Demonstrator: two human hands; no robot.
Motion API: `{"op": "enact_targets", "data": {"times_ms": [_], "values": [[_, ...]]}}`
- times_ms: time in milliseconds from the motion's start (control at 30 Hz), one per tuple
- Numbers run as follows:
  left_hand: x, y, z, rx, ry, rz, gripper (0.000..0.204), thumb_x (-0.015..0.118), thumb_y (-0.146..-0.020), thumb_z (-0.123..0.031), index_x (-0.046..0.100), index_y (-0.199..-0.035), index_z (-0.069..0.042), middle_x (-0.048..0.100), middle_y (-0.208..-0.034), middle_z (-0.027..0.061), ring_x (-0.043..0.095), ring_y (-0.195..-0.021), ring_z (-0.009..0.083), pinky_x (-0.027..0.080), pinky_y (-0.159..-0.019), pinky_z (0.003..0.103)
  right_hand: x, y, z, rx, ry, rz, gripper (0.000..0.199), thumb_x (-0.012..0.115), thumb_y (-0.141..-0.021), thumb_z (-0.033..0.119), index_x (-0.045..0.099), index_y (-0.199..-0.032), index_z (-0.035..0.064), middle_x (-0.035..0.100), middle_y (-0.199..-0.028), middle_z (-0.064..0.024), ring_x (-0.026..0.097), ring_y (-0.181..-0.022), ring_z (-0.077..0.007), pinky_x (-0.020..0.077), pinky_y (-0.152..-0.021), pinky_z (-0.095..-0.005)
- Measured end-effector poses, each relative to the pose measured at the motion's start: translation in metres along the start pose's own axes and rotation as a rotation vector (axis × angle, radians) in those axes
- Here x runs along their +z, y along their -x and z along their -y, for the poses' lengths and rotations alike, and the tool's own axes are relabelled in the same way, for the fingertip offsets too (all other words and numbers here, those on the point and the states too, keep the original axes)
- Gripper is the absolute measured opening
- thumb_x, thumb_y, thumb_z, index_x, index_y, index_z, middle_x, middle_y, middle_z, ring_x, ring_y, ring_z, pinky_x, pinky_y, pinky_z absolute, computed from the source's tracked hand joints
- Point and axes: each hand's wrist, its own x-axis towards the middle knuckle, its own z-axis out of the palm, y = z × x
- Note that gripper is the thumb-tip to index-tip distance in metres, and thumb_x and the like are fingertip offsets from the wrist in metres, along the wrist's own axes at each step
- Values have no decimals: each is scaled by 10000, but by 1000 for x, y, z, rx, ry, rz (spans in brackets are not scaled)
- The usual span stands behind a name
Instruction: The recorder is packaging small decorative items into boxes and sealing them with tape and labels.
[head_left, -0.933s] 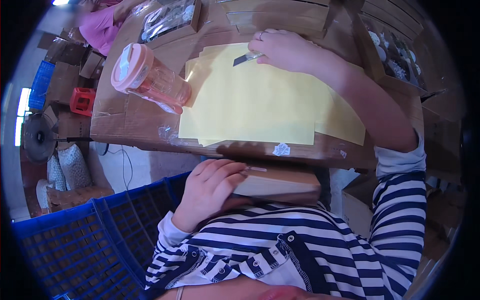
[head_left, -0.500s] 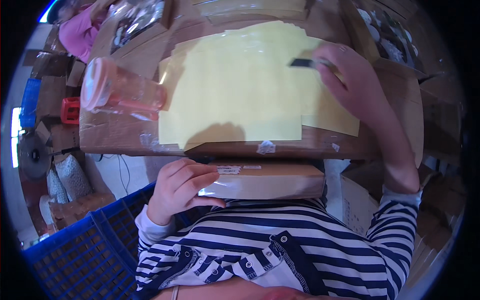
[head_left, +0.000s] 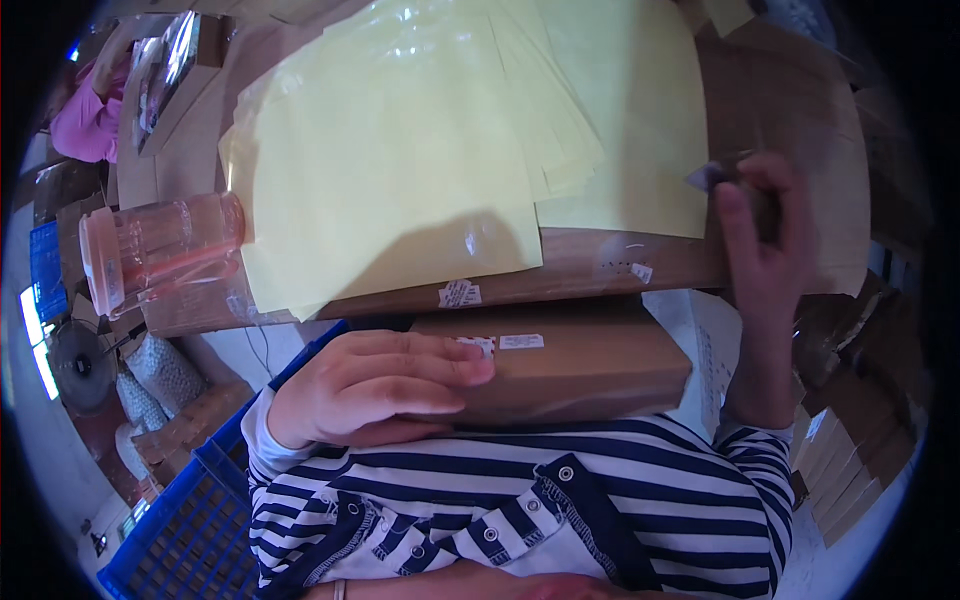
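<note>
A long brown cardboard box (head_left: 560, 375) with white labels on its top edge rests against my striped shirt, below the table edge. My left hand (head_left: 375, 385) is closed over its left end, fingers together across the label side. Over the right part of the table, my right hand (head_left: 770, 215) is closed around a utility knife (head_left: 705, 178). Only the knife's pale tip and a bit of dark body show; the rest is hidden or blurred. Left of that hand, overlapping yellow paper sheets (head_left: 390, 150) cover much of the cardboard-topped table (head_left: 600, 262).
A pinkish clear cup with lid (head_left: 165, 250) lies on its side at the table's left. A blue plastic crate (head_left: 185, 520) stands at my lower left, with a fan (head_left: 82, 365) beyond it. Flattened cartons (head_left: 840, 480) lean at right. A person in pink (head_left: 85, 125) is at far left.
My right hand has moved down and right with the knife, off the yellow sheets. My left hand has slid further onto the box. The whole view has shifted.
</note>
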Motion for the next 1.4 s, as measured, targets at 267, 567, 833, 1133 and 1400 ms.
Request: {"op": "enact_targets", "data": {"times_ms": [267, 567, 833, 1133, 1400], "values": [[34, 9, -32, 106, -247, 12, 173, 626, -967, -107, 608, -1131, -55, 701, -1226, 194, 701, -1125, 324, 600, -925, 419, 8, -1, -9, 63, -122, -10, 170, 703, -975, 179, 689, -1070, 39, 689, -950, -37, 624, -895, -106, 472, -799, -238], [46, 14, -46, 109, -297, 64, 289, 666, -944, -150, 596, -1203, -42, 703, -1236, 174, 703, -1129, 285, 592, -946, 386, 3, 1, -2, -31, 59, 11, 151, 708, -968, 186, 694, -1040, 54, 683, -925, -30, 622, -835, -118, 481, -760, -250], [1, -33, -10, -25, 102, 325, 523, 721, -922, -288, 617, -1324, 29, 640, -1330, 218, 688, -1126, 359, 588, -907, 398, 1, -22, 20, -173, 305, 6, 299, 838, -796, 264, 611, -788, 71, 589, -696, -58, 541, -640, -252, 429, -617, -373], [-11, -145, 38, -6, -736, -245, 395, 709, -906, -212, 644, -1254, -38, 614, -1297, 149, 554, -1209, 360, 458, -1030, 417, 16, -41, 16, -137, 531, -73, 323, 798, -827, 355, 596, -785, 105, 615, -663, -60, 605, -652, -268, 465, -584, -392], [-22, -165, 60, -51, -593, -245, 410, 756, -878, -207, 658, -1264, -107, 574, -1236, 112, 538, -1125, 319, 452, -993, 409, 28, -45, 20, -23, 526, 86, 302, 736, -884, 370, 589, -827, 113, 633, -691, -71, 645, -673, -277, 473, -542, -414]]}}
